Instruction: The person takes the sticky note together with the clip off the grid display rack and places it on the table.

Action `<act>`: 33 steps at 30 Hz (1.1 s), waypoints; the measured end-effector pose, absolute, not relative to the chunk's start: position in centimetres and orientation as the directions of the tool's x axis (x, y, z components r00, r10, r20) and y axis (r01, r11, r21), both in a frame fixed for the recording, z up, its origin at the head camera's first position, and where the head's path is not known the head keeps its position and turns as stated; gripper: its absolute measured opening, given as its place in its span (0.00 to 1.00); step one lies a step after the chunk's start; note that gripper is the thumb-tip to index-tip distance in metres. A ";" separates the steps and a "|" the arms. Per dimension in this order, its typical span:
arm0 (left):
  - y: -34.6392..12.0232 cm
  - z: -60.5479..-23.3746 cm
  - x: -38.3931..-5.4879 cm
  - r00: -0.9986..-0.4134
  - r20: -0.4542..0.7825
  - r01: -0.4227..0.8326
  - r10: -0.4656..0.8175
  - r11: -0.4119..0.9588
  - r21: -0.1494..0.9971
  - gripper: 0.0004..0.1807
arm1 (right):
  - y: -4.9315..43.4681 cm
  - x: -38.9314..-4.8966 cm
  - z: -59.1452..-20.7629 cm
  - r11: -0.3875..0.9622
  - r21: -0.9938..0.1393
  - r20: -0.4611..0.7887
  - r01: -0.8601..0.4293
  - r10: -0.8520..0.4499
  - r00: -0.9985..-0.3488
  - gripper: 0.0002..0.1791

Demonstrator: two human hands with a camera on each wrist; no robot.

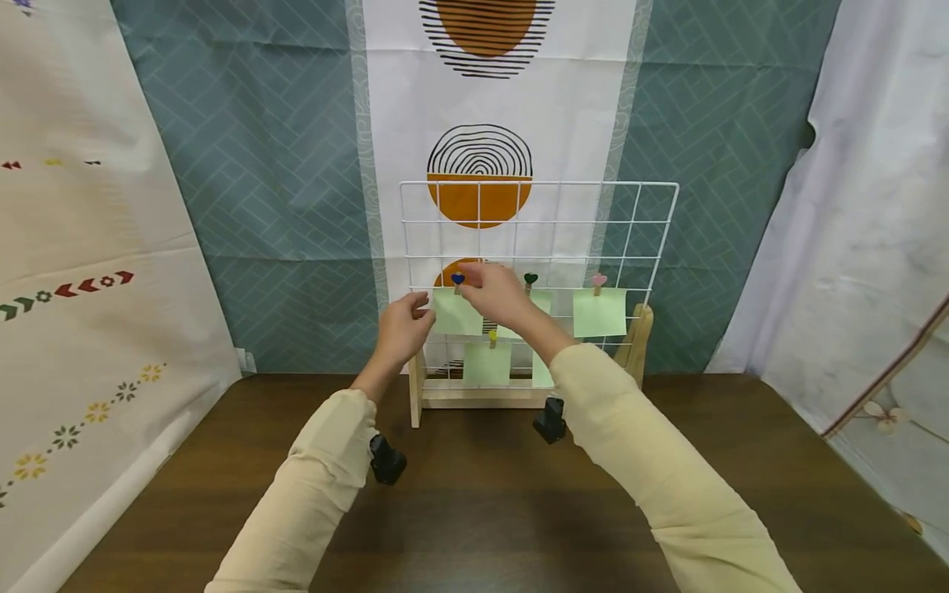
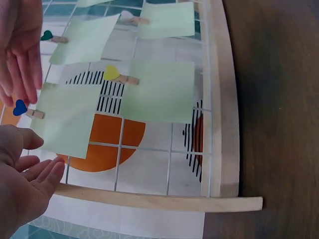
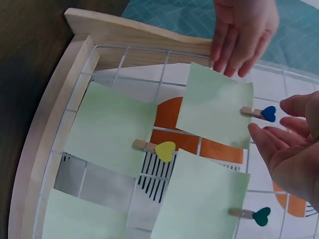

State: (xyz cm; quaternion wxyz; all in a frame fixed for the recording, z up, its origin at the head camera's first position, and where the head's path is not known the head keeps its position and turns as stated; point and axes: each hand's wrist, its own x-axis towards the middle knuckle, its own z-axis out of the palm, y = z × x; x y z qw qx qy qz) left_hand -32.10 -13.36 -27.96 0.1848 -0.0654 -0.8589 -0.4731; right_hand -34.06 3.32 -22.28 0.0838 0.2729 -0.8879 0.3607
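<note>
A pale green paper note hangs on a white wire grid from a small wooden clothespin with a blue heart. My right hand is at this clothespin, its thumb and fingers spread apart on either side of the heart, gripping nothing. Beside the note's left edge is my left hand, fingers loosely bent and holding nothing. In the left wrist view, the left fingertips come right up to the note's corner. Close by, a yellow-heart clothespin and a green-heart clothespin hold further notes.
Wooden feet and a wooden base bar support the grid on a dark brown table. A pink-heart clothespin holds a note at the right. My right sleeve partly covers a lower note. Patterned cloth hangs behind.
</note>
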 end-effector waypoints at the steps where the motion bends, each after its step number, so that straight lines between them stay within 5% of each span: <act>1: -13.2 -27.9 -32.3 -0.926 0.371 0.279 -0.069 0.536 0.797 0.23 | 3.2 -34.2 -22.3 0.600 -0.591 0.341 -0.539 -0.420 -0.841 0.25; 20: -12.1 -27.6 -33.8 -0.892 0.397 0.243 -0.218 0.509 0.826 0.13 | 1.7 -35.6 -22.6 0.725 -0.479 0.400 -0.496 -0.323 -0.858 0.15; 33: -12.1 -27.6 -34.0 -0.889 0.385 0.221 -0.247 0.505 0.834 0.11 | 1.7 -36.3 -23.0 0.736 -0.422 0.497 -0.529 -0.300 -0.814 0.13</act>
